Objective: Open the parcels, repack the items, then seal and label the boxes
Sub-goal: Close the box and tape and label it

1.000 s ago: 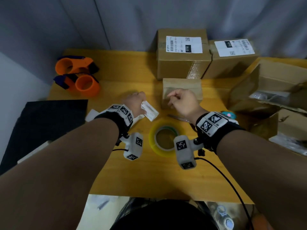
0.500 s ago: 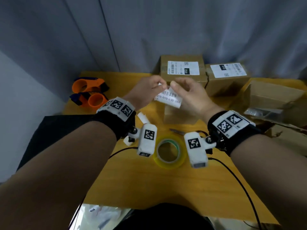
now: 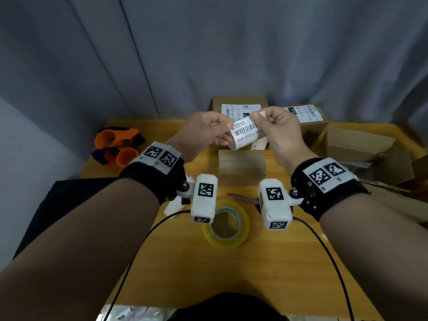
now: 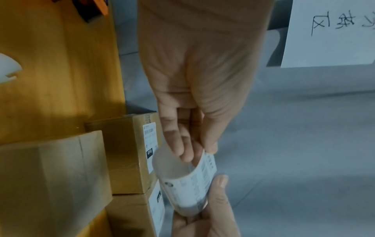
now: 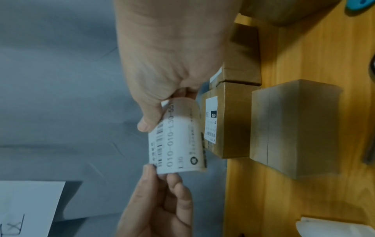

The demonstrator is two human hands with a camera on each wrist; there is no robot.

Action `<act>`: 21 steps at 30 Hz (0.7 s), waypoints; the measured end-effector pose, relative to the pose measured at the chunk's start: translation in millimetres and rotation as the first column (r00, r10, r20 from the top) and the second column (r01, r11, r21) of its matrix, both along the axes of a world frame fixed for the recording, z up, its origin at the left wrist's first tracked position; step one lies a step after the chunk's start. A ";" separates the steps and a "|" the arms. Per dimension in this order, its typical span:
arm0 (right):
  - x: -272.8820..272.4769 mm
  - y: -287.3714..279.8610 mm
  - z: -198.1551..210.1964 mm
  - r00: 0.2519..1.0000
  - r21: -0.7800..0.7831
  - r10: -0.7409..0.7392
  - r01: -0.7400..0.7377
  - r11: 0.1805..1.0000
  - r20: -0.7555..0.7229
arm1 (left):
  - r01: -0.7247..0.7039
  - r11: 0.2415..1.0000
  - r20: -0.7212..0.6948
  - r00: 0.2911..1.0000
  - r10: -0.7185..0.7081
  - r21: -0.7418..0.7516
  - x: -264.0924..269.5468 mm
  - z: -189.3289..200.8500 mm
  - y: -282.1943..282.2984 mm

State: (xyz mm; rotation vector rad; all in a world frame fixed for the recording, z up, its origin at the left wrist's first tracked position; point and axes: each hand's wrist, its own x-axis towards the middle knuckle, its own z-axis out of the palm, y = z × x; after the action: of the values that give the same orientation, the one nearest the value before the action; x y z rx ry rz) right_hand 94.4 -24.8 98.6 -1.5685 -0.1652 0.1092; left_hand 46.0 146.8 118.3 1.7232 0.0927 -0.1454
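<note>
A white shipping label [image 3: 246,134] with a barcode curls between both hands, raised above the table. My left hand [image 3: 208,130] pinches its left edge. My right hand [image 3: 275,129] pinches its upper right corner. The wrist views show the same curled label [image 4: 188,181] [image 5: 178,141] held at both ends. Below it a small sealed brown box [image 3: 242,166] with no label sits on the wooden table [image 3: 231,274]. Two taller boxes with labels [image 3: 239,107] [image 3: 305,117] stand at the back.
A roll of clear tape [image 3: 225,224] lies near the front, with scissors [image 3: 243,199] behind it. Two orange tape dispensers [image 3: 115,147] lie at the left. Opened cardboard boxes [image 3: 361,149] crowd the right side. A black mat [image 3: 69,205] covers the left corner.
Both hands lifted the label from near the small box up into the air. The right hand left the box and took hold of the label's other end.
</note>
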 end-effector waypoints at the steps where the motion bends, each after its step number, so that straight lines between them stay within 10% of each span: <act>1: 0.3 -1.4 0.5 1.000 0.000 -0.002 0.002 1.000 0.020 | 0.021 0.999 -0.029 0.999 -0.022 -0.031 0.4 2.8 0.2; 15: 1.8 1.1 0.5 0.941 -0.282 -0.038 0.139 0.949 0.335 | -0.023 0.986 -0.034 0.999 0.018 -0.166 0.1 5.7 -1.0; 21: -14.3 18.3 6.9 0.958 -0.124 0.141 -0.112 0.986 0.251 | -0.083 0.974 0.070 0.993 0.099 -0.210 1.0 -0.1 -3.9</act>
State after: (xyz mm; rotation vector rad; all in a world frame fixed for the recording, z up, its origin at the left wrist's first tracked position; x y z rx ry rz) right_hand 80.1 -6.5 105.5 -1.6772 -0.4732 0.0125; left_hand 47.1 142.9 118.2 1.5122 0.0942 -0.0171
